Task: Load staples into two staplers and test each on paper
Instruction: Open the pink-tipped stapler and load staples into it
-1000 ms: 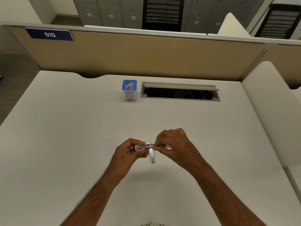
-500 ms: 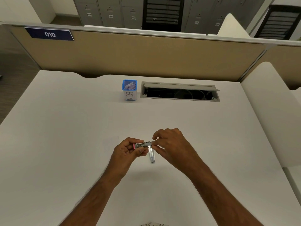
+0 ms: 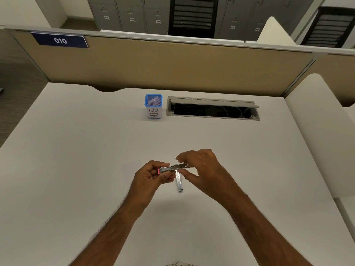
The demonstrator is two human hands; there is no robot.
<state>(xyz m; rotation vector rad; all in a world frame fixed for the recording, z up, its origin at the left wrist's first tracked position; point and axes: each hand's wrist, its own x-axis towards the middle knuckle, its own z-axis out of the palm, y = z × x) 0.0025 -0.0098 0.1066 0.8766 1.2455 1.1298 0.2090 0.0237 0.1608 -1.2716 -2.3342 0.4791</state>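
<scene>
I hold a small metal stapler (image 3: 171, 168) with a pink end level above the white desk (image 3: 76, 160). My left hand (image 3: 151, 175) grips its pink end. My right hand (image 3: 201, 169) pinches the other end, where the hinge shows, with the fingers curled over the top. A silver arm of the stapler (image 3: 180, 184) hangs down open below the hands, toward me. No paper or second stapler shows on the desk.
A blue cup marked BIN (image 3: 153, 106) stands at the back middle of the desk with scraps inside. Right of it is an open cable hatch (image 3: 213, 109). A tan partition (image 3: 172, 66) closes the far edge, a white divider (image 3: 317, 121) the right.
The stapler and both hands have risen slightly. My right fingers have shifted along the top of the stapler toward its hinge end.
</scene>
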